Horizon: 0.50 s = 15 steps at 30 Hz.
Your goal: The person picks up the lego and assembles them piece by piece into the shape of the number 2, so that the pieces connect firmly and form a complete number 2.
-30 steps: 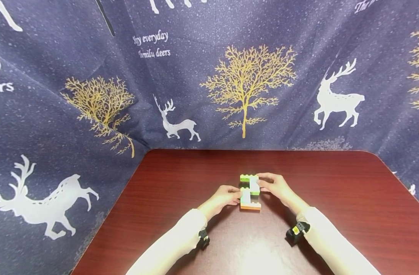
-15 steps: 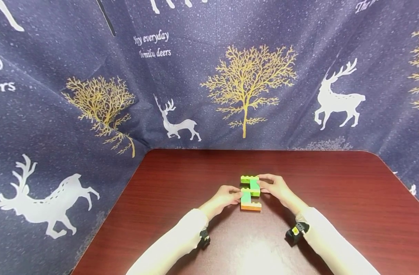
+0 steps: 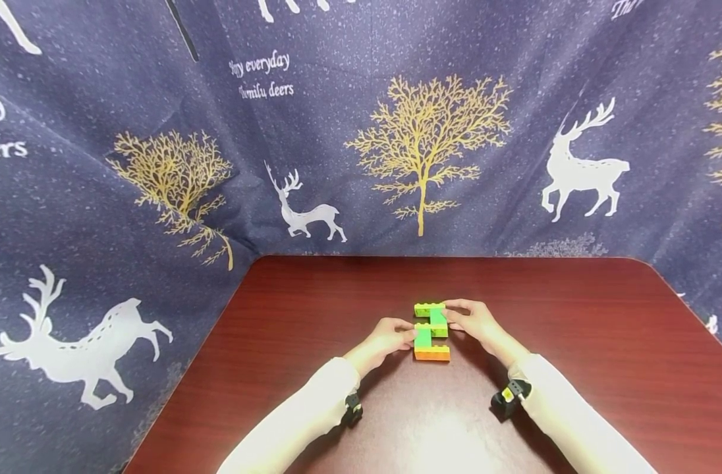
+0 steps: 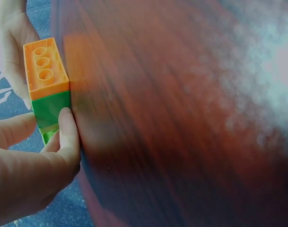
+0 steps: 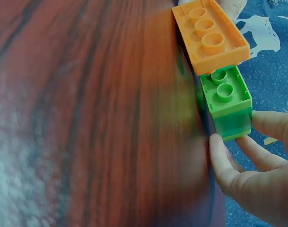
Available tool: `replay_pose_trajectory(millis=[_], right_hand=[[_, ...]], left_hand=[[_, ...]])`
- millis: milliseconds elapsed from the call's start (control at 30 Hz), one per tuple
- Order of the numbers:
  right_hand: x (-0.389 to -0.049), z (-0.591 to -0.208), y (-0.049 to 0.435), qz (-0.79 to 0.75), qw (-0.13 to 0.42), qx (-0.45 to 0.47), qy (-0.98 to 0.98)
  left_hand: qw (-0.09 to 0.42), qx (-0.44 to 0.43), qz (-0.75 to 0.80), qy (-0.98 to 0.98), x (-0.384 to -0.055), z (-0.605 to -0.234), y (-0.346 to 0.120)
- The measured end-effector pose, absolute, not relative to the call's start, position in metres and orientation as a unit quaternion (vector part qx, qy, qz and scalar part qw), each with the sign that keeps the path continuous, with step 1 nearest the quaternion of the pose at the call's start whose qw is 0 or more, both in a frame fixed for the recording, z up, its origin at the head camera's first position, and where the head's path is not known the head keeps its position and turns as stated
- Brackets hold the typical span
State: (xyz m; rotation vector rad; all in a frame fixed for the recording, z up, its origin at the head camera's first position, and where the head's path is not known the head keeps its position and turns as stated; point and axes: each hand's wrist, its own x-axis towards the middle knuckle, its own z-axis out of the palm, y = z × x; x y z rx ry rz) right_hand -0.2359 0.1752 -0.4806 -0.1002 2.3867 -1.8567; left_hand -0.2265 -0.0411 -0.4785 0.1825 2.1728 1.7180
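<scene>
An S-shaped build of toy building bricks stands between my hands in the head view. From its far end come a light green brick, a green brick, another light green brick, a second green brick and an orange brick nearest me. My left hand pinches the near green brick from the left. On the other side, my right hand pinches the far green brick between thumb and fingers. The right wrist view shows hollow undersides of the orange brick and a light green brick.
A glossy red-brown table lies under the hands, with a bright reflection near its front. Behind and to the left hangs a dark blue cloth printed with deer and trees. A black wrist camera sits on the right sleeve.
The green bricks' faces, pale a second ago, now look plainly green. Both hands keep the same hold and have hardly moved.
</scene>
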Motion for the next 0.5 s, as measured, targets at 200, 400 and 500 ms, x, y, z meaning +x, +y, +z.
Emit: replay_pose_trajectory(millis=[200, 400, 500], right_hand=[[-0.2327, -0.4829, 0.175, -0.597, 0.06, -0.02, 0.8], [-0.2318, -0.4838, 0.1749, -0.597, 0.054, -0.024, 0.8], [-0.2318, -0.484, 0.175, -0.595, 0.055, -0.025, 0.802]], left_hand=[[0.178, 0.06, 0.604, 0.774, -0.2268, -0.4827, -0.0398], [0.171, 0.064, 0.594, 0.784, -0.2264, -0.4829, -0.0395], [0.174, 0.064, 0.598, 0.78, -0.2263, -0.4829, -0.0396]])
